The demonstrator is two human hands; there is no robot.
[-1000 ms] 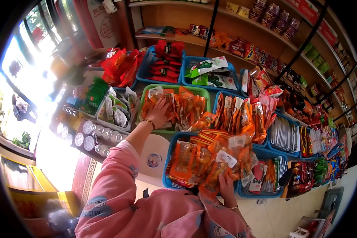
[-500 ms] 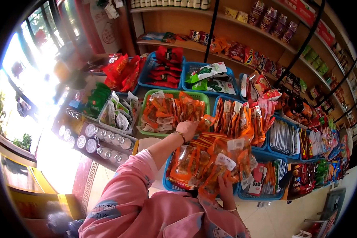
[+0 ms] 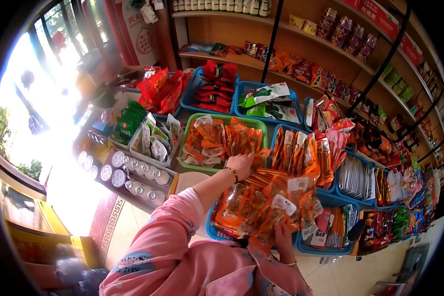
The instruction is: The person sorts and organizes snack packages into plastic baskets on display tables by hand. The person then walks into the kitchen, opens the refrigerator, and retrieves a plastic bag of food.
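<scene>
Left hand [image 3: 240, 165]: palm down at the near right corner of the green basket [image 3: 254, 123], fingertips at a loose orange packet [image 3: 260, 157]. Whether the fingers grasp this packet or only rest against it cannot be told from this angle.

Right hand [image 3: 283, 240]: fingers closed around the near end of a bundle of orange snack packets [image 3: 271, 219]. The bundle fans out ahead and to the left of this hand, over the near blue basket [image 3: 213, 231]. Red-and-yellow striped packets [image 3: 266, 176] lie in that basket, just nearer than the left hand.

Status: judged from how things lie, handling is part-way. Done — beyond the left hand, the green basket carries two groups of packets: a loosely piled left group [image 3: 202, 135] and a closer-set right group [image 3: 244, 135]. Left over — the bundle is in hand, not set down, and the packet at the left fingertips lies apart from both groups.

Surroundings: to the right of the left hand, upright orange packets [image 3: 296, 153] stand in a row. To its left sits a tray of lidded cups [image 3: 148, 170]. Farther out, beyond the green basket, are dark-labelled red pouches [image 3: 214, 89] and green-and-white bags [image 3: 266, 93].
</scene>
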